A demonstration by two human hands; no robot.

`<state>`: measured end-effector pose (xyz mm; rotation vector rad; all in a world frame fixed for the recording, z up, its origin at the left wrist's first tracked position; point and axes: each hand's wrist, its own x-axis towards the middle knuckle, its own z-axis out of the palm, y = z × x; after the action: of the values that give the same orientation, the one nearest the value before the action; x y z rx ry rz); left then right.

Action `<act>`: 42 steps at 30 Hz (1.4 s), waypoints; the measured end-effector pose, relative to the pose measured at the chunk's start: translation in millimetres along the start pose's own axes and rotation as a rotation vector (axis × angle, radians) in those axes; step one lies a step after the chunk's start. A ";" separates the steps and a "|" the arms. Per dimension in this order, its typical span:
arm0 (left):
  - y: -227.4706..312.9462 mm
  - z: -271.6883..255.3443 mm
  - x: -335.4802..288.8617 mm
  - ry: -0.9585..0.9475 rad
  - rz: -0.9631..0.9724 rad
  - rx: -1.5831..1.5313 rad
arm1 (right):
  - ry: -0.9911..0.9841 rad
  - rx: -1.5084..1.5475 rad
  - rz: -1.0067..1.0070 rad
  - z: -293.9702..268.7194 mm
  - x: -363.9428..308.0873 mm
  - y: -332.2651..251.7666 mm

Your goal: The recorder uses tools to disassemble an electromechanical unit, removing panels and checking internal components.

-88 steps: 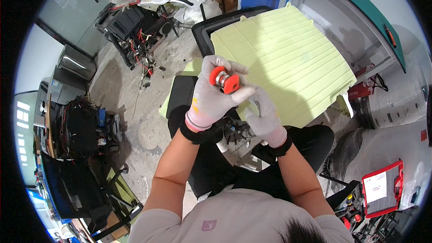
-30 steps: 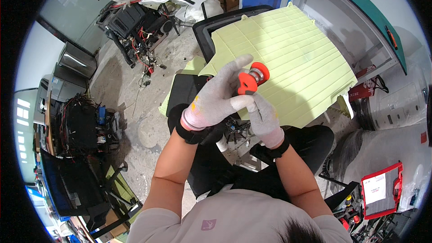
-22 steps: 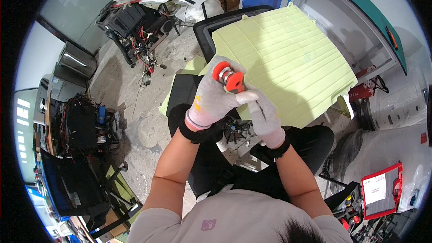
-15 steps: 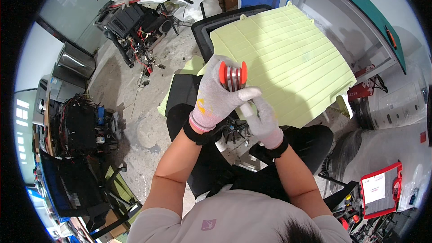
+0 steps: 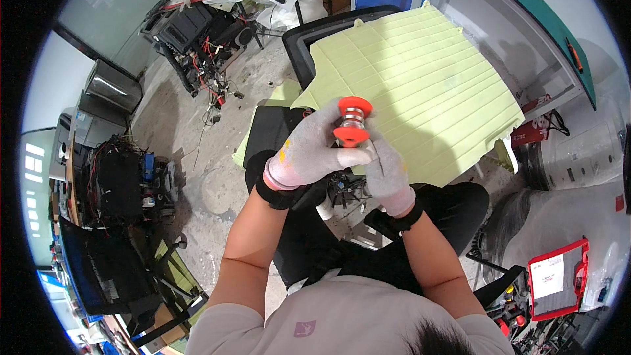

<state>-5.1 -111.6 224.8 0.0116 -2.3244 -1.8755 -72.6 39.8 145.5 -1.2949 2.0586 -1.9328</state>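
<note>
- Holding the red-ended metal spool [image 5: 353,118] up off the near side of the yellow-green panel [image 5: 420,85]; its upright axis is close to vertical in view, one red end above the other. Can't tell its height over the panel.
- Left hand [image 5: 309,148], gloved, on the panel's near-left side: fingers wrap behind the spool, thumb across below it. Reads as clamped on it.
- Right hand [image 5: 386,167], gloved, at the panel's near edge: fingers lie close together, tips meeting the left thumb just under the spool. Can't tell if they grip it too.
- Progress, my read: pick-up done, spool in hand, both red ends on, metal middle showing. Setting down not done. Whether any work on the spool itself is left, can't tell.
- Black pad [image 5: 273,135] left of the panel, near its lower corner.
- Black tray [image 5: 297,52] under the panel, rim out past its far-left edges.
- Open red-framed case [image 5: 581,276] well apart, near-right of the panel.
- Teal-topped bench [image 5: 545,26] beyond the panel, to its right.
- Black machinery with red wires [image 5: 187,33] far left of the panel.
</note>
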 end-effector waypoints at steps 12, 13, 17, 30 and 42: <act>-5.3 16.4 7.4 0.282 0.039 -0.435 | -0.076 -0.017 0.008 0.0 2.0 1.0; -2.9 14.6 6.3 0.239 0.030 -0.475 | -0.052 -0.013 -0.006 1.1 2.1 0.0; -10.7 -1.9 7.2 0.100 -0.060 -0.237 | -0.058 -0.102 -0.051 -0.7 -3.9 11.1; -10.2 20.2 0.5 0.195 0.065 -0.190 | 0.029 0.066 0.122 -0.1 -2.9 -2.4; -5.0 14.9 5.3 0.333 0.159 0.118 | -0.006 0.036 0.026 -1.3 2.7 -2.7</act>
<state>-12.7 -98.8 217.5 0.1372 -2.1350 -1.5274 -73.7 39.6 149.4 -1.2585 2.0178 -1.9433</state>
